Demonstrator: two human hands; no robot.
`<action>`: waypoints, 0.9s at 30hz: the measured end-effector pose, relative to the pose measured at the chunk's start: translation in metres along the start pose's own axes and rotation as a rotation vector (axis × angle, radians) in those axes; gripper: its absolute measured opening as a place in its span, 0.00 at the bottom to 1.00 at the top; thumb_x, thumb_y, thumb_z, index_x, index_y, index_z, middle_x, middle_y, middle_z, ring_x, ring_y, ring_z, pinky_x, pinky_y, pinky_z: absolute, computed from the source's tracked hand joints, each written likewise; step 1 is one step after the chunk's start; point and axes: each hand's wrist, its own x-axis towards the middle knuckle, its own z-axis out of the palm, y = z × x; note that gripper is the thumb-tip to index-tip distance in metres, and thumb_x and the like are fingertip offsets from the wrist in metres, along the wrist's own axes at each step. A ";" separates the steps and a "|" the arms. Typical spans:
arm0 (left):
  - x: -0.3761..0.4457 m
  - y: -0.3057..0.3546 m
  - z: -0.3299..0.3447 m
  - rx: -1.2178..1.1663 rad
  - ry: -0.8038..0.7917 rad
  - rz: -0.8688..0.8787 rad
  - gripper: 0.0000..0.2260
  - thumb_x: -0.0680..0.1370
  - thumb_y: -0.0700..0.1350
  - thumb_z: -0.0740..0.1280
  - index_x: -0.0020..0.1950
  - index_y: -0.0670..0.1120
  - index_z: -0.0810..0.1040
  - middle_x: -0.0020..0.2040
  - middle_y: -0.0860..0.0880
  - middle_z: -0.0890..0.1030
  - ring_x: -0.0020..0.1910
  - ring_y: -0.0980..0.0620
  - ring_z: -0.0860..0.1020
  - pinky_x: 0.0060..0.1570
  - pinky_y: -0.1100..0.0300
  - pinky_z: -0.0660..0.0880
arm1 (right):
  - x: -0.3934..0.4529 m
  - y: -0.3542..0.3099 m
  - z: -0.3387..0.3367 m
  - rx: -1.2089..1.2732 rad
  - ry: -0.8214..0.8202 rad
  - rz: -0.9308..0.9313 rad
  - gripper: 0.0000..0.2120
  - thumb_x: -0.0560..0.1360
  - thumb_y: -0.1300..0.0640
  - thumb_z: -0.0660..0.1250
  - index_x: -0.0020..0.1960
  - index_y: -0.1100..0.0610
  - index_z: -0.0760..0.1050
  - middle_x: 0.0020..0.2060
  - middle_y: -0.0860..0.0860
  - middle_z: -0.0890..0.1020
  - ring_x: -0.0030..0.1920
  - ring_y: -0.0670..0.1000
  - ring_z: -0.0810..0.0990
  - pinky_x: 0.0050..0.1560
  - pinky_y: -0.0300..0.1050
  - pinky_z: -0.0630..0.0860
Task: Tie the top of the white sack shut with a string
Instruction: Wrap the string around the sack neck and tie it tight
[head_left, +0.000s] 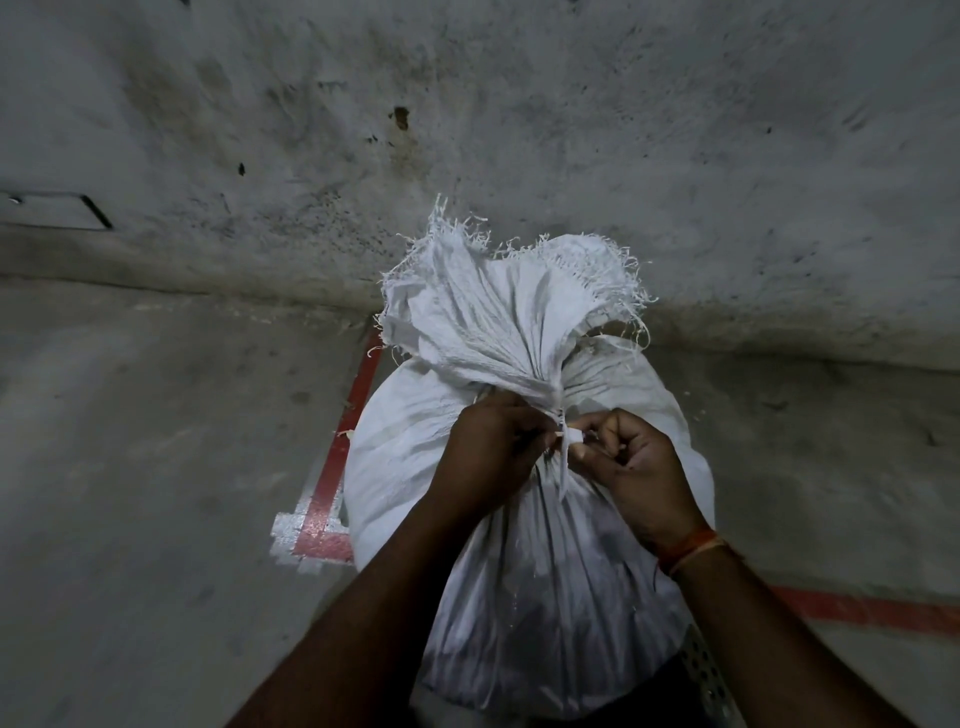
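You are standing over the white sack, which is sitting upright on the concrete floor close to the wall, and you are working at its gathered neck. The frayed open top is fanning out above the cinch, while the full body is bulging below it. Your left hand is curling in against the left side of the neck, its fingers pinching the white string where it is wrapping the bunched fabric. Your right hand is clenching on the other end of the string just beside the neck, fingers folded tight around it. A short tail is hanging down between your two hands.

By the look of it you are tightening the knot, with the wrap already round the neck. The next move is likely calling for an even outward pull from both hands, keeping the wrap low on the gather so it is not sliding up toward the frayed edge, then a second crossing to lock it. How many turns are already on, you cannot tell from here.

Red tape lines are running along the floor beside and behind the sack, and a perforated metal piece is showing at its lower right. Nothing is crowding your hands, though the dim light is making the thin string hard to follow
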 end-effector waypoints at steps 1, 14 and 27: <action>0.001 -0.001 0.001 0.001 -0.008 -0.010 0.02 0.73 0.44 0.75 0.45 0.49 0.87 0.42 0.48 0.84 0.45 0.48 0.82 0.45 0.50 0.78 | 0.000 0.000 0.000 -0.025 0.004 -0.011 0.19 0.71 0.71 0.71 0.32 0.56 0.65 0.48 0.60 0.83 0.48 0.51 0.83 0.52 0.52 0.79; -0.003 0.011 0.002 -0.214 -0.150 -0.043 0.08 0.82 0.43 0.61 0.52 0.38 0.71 0.46 0.43 0.74 0.46 0.49 0.71 0.48 0.55 0.69 | -0.002 -0.003 0.012 -0.085 0.109 -0.051 0.21 0.70 0.70 0.74 0.31 0.64 0.61 0.46 0.55 0.86 0.51 0.50 0.85 0.56 0.49 0.80; -0.001 -0.005 -0.001 -0.066 -0.179 -0.058 0.11 0.72 0.37 0.70 0.54 0.42 0.74 0.49 0.47 0.79 0.47 0.47 0.77 0.49 0.49 0.76 | -0.003 -0.004 0.011 -0.135 0.124 -0.029 0.12 0.69 0.68 0.76 0.39 0.55 0.75 0.39 0.52 0.85 0.45 0.51 0.85 0.51 0.44 0.82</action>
